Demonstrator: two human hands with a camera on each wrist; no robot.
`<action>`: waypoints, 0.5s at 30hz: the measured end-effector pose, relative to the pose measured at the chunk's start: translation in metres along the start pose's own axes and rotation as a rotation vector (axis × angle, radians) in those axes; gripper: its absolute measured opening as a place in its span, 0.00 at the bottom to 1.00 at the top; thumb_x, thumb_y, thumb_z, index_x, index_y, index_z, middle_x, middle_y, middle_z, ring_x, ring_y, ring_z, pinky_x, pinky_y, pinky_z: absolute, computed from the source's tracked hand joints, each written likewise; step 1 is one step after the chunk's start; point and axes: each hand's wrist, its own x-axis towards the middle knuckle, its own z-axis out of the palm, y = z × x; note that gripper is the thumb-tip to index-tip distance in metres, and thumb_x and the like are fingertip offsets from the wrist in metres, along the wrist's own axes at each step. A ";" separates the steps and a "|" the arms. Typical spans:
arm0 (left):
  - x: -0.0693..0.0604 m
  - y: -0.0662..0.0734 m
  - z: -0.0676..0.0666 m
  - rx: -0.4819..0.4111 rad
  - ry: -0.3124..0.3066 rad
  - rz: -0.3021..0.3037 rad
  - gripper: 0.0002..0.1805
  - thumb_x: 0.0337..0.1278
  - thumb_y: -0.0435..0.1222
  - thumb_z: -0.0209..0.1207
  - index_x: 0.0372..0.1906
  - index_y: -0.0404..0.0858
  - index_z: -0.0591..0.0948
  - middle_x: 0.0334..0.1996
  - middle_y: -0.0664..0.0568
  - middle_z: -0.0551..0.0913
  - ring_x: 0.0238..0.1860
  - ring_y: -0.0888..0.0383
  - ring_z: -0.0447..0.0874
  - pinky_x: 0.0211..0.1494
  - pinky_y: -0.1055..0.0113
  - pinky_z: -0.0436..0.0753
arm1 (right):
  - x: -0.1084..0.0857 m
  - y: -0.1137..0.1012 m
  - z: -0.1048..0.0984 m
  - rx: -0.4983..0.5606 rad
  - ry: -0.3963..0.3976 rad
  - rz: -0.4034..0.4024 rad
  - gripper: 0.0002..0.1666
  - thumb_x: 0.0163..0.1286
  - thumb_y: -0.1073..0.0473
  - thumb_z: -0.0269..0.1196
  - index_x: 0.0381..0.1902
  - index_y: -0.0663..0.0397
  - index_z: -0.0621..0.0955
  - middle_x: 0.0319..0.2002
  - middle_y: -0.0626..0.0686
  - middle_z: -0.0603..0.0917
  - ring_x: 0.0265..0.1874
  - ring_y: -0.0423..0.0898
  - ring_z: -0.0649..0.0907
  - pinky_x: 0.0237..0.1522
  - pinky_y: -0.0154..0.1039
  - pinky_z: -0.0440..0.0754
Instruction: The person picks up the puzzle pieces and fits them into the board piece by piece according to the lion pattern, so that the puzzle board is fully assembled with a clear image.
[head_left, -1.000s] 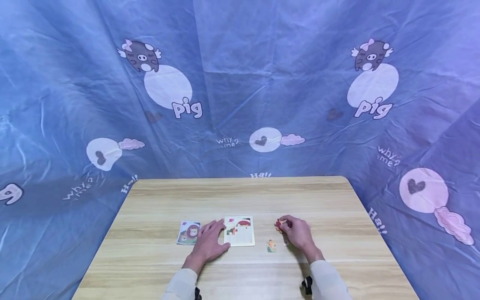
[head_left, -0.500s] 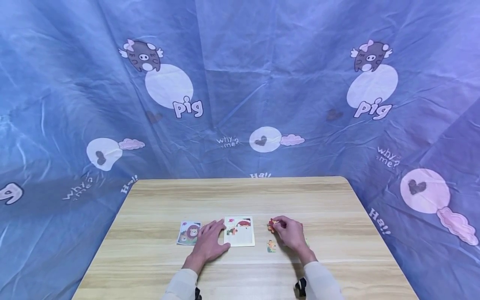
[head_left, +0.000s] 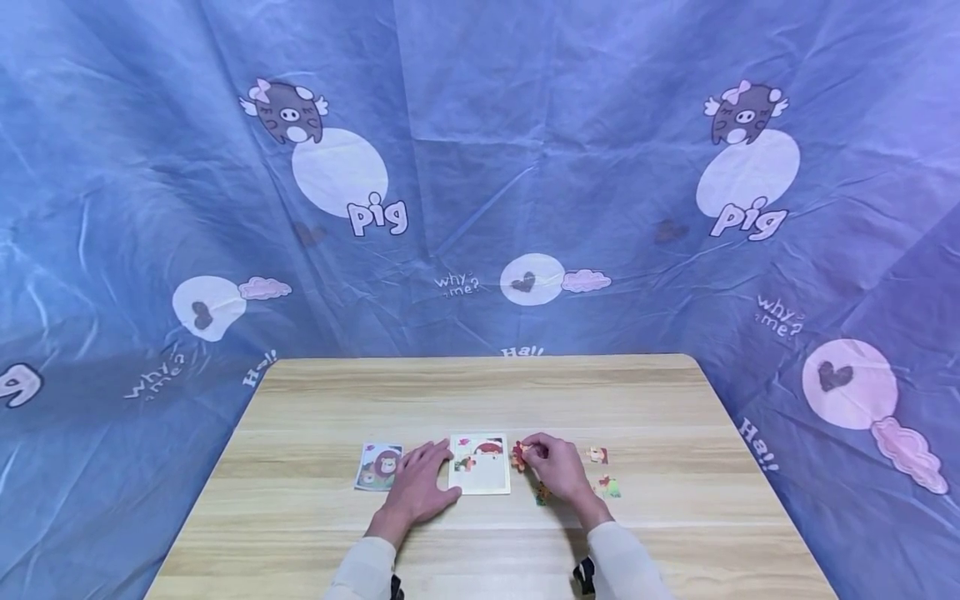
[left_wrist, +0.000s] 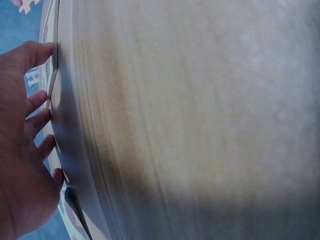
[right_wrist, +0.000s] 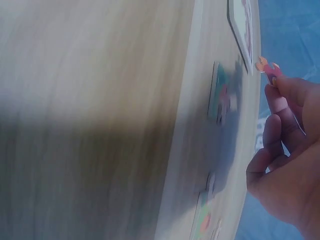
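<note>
Right hand (head_left: 558, 467) pinches a jigsaw piece (head_left: 518, 457) right of the puzzle tray (head_left: 492, 478); left hand (head_left: 422, 483), fingers spread, lies left. Seemingly mid-placement; next likely calls for alignment.

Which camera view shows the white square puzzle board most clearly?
The head view: it shows the white square puzzle board nearly whole from above, with colourful pieces in its upper part. The left wrist view shows only a thin sliver beside the left hand; the right wrist view shows a steeply slanted, cut-off part.
</note>
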 end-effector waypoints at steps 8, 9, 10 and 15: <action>0.001 0.003 -0.004 0.011 -0.024 0.006 0.32 0.46 0.56 0.63 0.57 0.46 0.77 0.71 0.53 0.67 0.71 0.47 0.63 0.71 0.44 0.60 | 0.000 -0.015 0.015 -0.026 -0.032 -0.073 0.08 0.60 0.63 0.65 0.37 0.48 0.86 0.22 0.40 0.81 0.20 0.34 0.75 0.29 0.29 0.75; 0.001 0.002 -0.005 0.017 -0.028 0.006 0.32 0.46 0.56 0.63 0.57 0.47 0.77 0.71 0.53 0.67 0.71 0.47 0.63 0.71 0.44 0.60 | 0.000 -0.016 0.017 -0.033 -0.032 -0.087 0.08 0.60 0.63 0.65 0.37 0.48 0.86 0.22 0.40 0.81 0.20 0.34 0.74 0.30 0.29 0.74; 0.001 0.002 -0.006 0.020 -0.031 0.006 0.32 0.46 0.56 0.63 0.58 0.47 0.77 0.71 0.53 0.67 0.71 0.47 0.63 0.71 0.43 0.60 | 0.001 -0.017 0.019 -0.035 -0.033 -0.096 0.08 0.59 0.63 0.65 0.37 0.48 0.86 0.21 0.40 0.81 0.19 0.33 0.74 0.30 0.29 0.74; 0.003 0.002 -0.008 0.007 -0.052 0.007 0.32 0.46 0.57 0.63 0.57 0.47 0.77 0.71 0.52 0.67 0.71 0.46 0.63 0.71 0.40 0.60 | 0.002 -0.021 0.027 -0.051 -0.061 -0.111 0.08 0.60 0.62 0.65 0.37 0.48 0.86 0.21 0.39 0.81 0.19 0.33 0.73 0.29 0.28 0.73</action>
